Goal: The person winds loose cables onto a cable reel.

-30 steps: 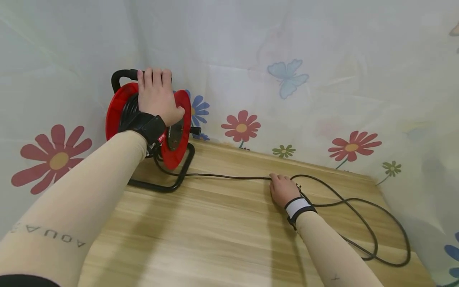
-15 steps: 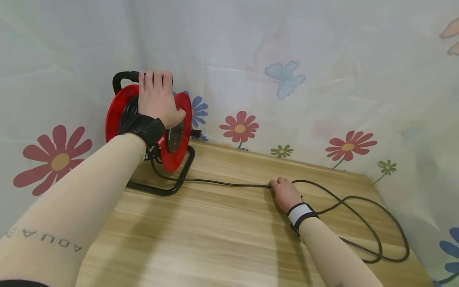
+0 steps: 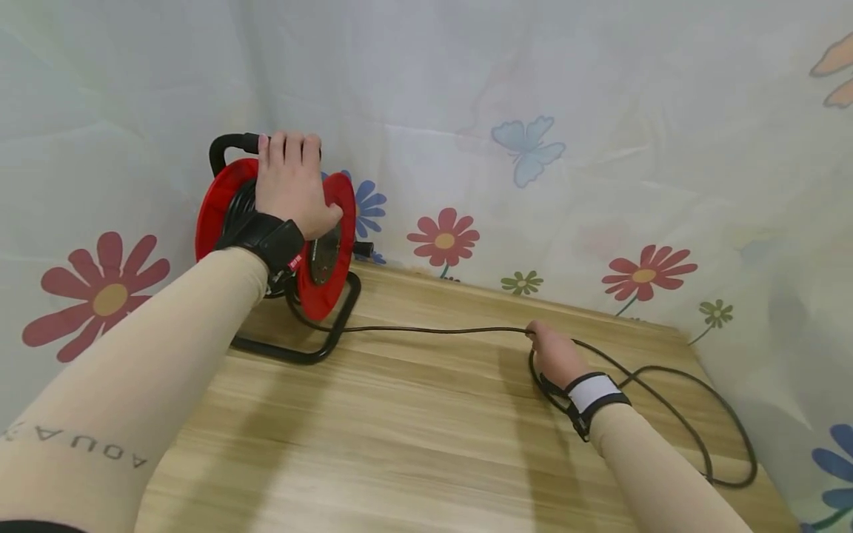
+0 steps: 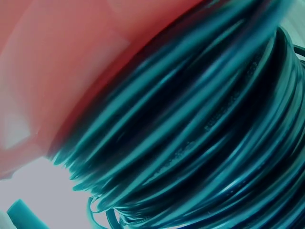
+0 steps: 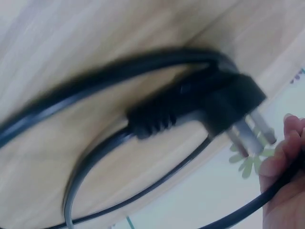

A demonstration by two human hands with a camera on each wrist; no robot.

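A cable reel with red flanges [image 3: 212,211] stands upright at the left, on a black tube frame [image 3: 280,350]. Over its black top handle [image 3: 229,143] curl the fingers of my left hand [image 3: 293,185]; the thumb lies at the right flange. Black cable windings [image 4: 190,129] fill the left wrist view. My right hand [image 3: 558,355] pinches the black cable [image 3: 433,330], which runs from the reel's base across the tabletop. A three-pin plug [image 5: 233,102] shows close up in the right wrist view, beside the cable; the wrist hides it in the head view.
The wood-grain table [image 3: 400,437] meets a pale sheet [image 3: 413,81] printed with flowers and butterflies at the back and sides. Loose cable loops [image 3: 743,437] lie at the right, partly under my right forearm. A black crank knob [image 3: 363,249] sticks out from the reel's right side.
My right hand has moved to the right along with the cable, first slightly toward me. A small cable loop now shows below that hand. The left hand stays on the handle.
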